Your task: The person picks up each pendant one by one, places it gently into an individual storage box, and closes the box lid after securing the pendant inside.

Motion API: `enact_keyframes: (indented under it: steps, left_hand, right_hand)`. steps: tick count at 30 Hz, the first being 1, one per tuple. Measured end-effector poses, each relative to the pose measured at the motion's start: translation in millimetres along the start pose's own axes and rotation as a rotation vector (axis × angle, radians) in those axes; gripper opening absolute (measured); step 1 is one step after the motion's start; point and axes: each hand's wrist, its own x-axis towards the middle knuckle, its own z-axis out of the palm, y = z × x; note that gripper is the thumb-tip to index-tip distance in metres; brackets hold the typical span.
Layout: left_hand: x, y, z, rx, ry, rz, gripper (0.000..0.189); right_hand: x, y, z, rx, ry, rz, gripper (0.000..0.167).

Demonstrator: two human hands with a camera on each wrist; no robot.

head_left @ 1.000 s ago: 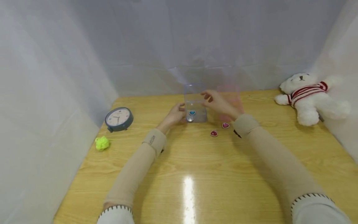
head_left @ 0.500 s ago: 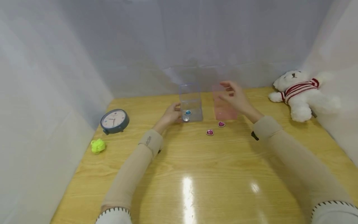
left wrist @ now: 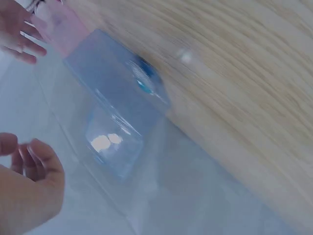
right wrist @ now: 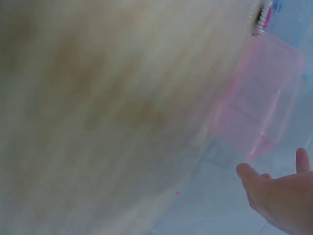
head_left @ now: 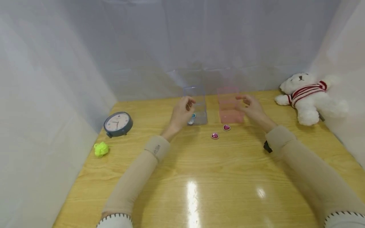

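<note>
A clear bluish box (head_left: 202,118) stands at the back of the table, its lid (left wrist: 117,142) raised. Inside or against it are a blue gem (left wrist: 145,87) and a clear gem (head_left: 190,122); which one I cannot tell. Over its left side hovers my left hand (head_left: 181,113), fingers loosely bent, holding nothing. To the right stands a transparent pink box (head_left: 231,117), with its lid (head_left: 228,94) up too. My right hand (head_left: 253,110) is beside its right edge, fingers apart and nothing between them. In front of the boxes lie two pink heart gems, one nearer (head_left: 214,136), one farther (head_left: 226,127).
At the left are a dark blue clock (head_left: 118,124) and a neon-yellow tangled ball (head_left: 101,149). A white teddy bear (head_left: 309,98) in a striped sweater leans at the right. White sheeting (head_left: 148,47) hangs behind and at both sides of the wooden table (head_left: 159,190).
My right hand has moved right, from the bluish box to the pink one, then dropped a little. My left hand has left the bluish box's side and risen over it.
</note>
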Motion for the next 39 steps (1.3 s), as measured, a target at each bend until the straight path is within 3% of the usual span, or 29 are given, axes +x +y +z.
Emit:
enact_keyframes:
  steps: [3,5,10,14,21,28,33,39]
  left_hand:
    - [-4.8,12.4,11.8,0.027,-0.134,0.118,0.018]
    - [-7.9,18.3,20.8,0.056,-0.251,0.146,0.019]
    - [-14.2,23.5,41.1,0.144,-0.524,0.096,0.029]
    - [-16.8,20.0,52.0,0.242,-0.634,0.062,0.037]
    - [-20.4,20.2,61.9,0.356,-0.727,0.094,0.042]
    - [-22.5,21.7,70.4,0.495,-0.711,0.177,0.017]
    - [-22.8,21.8,71.5,0.508,-0.706,0.166,0.014]
    - [-20.4,22.9,68.8,0.444,-0.673,0.128,0.019]
  right_hand:
    - [-2.8,5.3,-0.9,0.036,-0.04,0.064,0.062]
    - [-3.7,8.4,-1.0,0.064,-0.063,0.085,0.062]
    - [-5.5,13.0,-1.3,0.083,-0.153,0.106,0.062]
    - [-6.6,13.3,-0.7,0.095,-0.202,0.121,0.06]
    - [-3.9,15.8,0.9,0.085,-0.217,0.158,0.059]
    - [-4.2,17.0,1.5,0.163,-0.217,0.214,0.065]
    - [-7.5,14.9,-0.6,0.152,-0.229,0.223,0.068]
    - [-9.1,13.9,-1.8,0.138,-0.224,0.225,0.067]
